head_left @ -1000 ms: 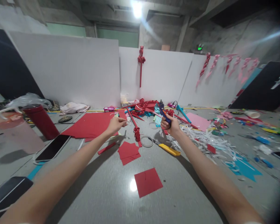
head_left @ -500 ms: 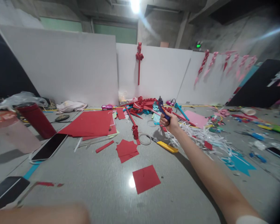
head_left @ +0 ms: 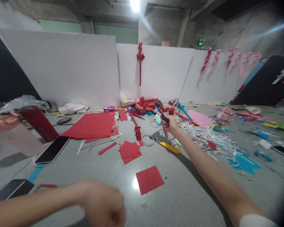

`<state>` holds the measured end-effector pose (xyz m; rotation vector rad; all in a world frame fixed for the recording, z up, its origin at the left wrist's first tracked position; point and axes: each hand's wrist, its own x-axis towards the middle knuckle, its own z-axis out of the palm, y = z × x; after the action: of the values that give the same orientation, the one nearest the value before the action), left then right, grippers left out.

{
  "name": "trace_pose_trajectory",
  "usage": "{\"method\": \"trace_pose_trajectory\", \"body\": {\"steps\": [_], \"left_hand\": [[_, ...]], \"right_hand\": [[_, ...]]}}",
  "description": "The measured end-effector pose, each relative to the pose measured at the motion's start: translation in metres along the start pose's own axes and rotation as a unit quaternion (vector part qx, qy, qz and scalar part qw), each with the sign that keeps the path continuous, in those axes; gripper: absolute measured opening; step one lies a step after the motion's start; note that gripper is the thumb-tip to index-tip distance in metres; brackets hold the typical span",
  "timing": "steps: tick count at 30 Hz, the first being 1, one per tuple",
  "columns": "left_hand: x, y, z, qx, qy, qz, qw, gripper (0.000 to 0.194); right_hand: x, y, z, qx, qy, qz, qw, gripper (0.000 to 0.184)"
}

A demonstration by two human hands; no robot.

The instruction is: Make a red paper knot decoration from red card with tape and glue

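My right hand (head_left: 170,124) is wrapped round a dark blue glue gun (head_left: 161,111), its nozzle tilted up and away from me. Below that wrist lie a yellow utility knife (head_left: 170,147) and a pale ring (head_left: 147,140). At the lower edge my left hand (head_left: 106,203), blurred, is curled in over the floor; whatever its fingers may hold is hidden. The closest thing to it is a single red paper square (head_left: 150,180). Farther off are a small heap of red paper pieces (head_left: 130,152) and a red stick with a paper twist (head_left: 137,133).
Large red sheets (head_left: 92,125), a phone (head_left: 53,150), a red flask (head_left: 39,123) and a pink bottle (head_left: 16,135) stand or lie to the left. White paper shreds (head_left: 205,135) and blue paper (head_left: 247,162) spread on the right. White panels (head_left: 156,72) rise behind.
My left hand and forearm have come up from the bottom edge towards the middle. The glue gun in my right hand has shifted slightly left and lower.
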<state>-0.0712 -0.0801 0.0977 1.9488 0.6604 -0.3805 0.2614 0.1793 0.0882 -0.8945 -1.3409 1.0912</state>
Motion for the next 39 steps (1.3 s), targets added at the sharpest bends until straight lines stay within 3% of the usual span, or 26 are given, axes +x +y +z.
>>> {"method": "trace_pose_trajectory", "body": {"steps": [1,2,3,5,7,9,12,16,22,25,28,30,33,35,39], "left_hand": [[0.006,0.003,-0.022,0.019,0.023,-0.015,0.999,0.017],[0.012,0.005,-0.044,0.061,0.103,-0.036,0.992,0.021],[0.016,0.004,-0.063,0.116,0.19,-0.059,0.973,0.021],[0.025,-0.005,-0.093,0.196,0.303,-0.139,0.922,0.019],[0.034,-0.026,-0.111,0.263,0.368,-0.196,0.87,0.025],[0.043,-0.051,-0.121,0.304,0.381,-0.209,0.848,0.036],[0.054,-0.081,-0.127,0.293,0.372,-0.22,0.853,0.052],[0.06,-0.097,-0.132,0.275,0.371,-0.224,0.859,0.059],[0.066,-0.108,-0.144,0.262,0.397,-0.201,0.856,0.052],[0.083,-0.104,-0.145,0.267,0.431,-0.162,0.847,0.042],[0.109,-0.098,-0.144,0.267,0.461,-0.128,0.836,0.045],[0.127,-0.097,-0.143,0.233,0.51,-0.096,0.822,0.058],[0.151,-0.101,-0.142,0.177,0.566,-0.026,0.805,0.109],[0.163,-0.105,-0.14,0.151,0.58,0.002,0.801,0.127],[0.173,-0.11,-0.136,0.131,0.6,0.043,0.788,0.113]], "right_hand": [[0.0,0.005,0.003,-0.024,0.018,-0.012,0.999,0.044],[0.0,0.01,0.006,-0.049,0.037,-0.025,0.998,0.044],[-0.001,0.017,0.01,-0.073,0.056,-0.036,0.995,0.043],[-0.004,0.032,0.019,-0.117,0.094,-0.056,0.987,0.041],[-0.012,0.05,0.03,-0.151,0.136,-0.069,0.977,0.036],[-0.022,0.068,0.042,-0.173,0.182,-0.078,0.965,0.034],[-0.036,0.09,0.056,-0.193,0.204,-0.073,0.957,0.039],[-0.042,0.101,0.059,-0.212,0.198,-0.07,0.954,0.038],[-0.032,0.099,0.044,-0.234,0.22,-0.076,0.944,0.034],[-0.028,0.099,0.038,-0.234,0.232,-0.081,0.941,0.035],[-0.027,0.101,0.037,-0.231,0.238,-0.085,0.939,0.037],[-0.027,0.102,0.037,-0.23,0.234,-0.088,0.94,0.038],[-0.028,0.103,0.038,-0.23,0.224,-0.095,0.942,0.038],[-0.028,0.103,0.038,-0.231,0.218,-0.098,0.943,0.038],[-0.028,0.102,0.038,-0.233,0.211,-0.1,0.944,0.036]]}}
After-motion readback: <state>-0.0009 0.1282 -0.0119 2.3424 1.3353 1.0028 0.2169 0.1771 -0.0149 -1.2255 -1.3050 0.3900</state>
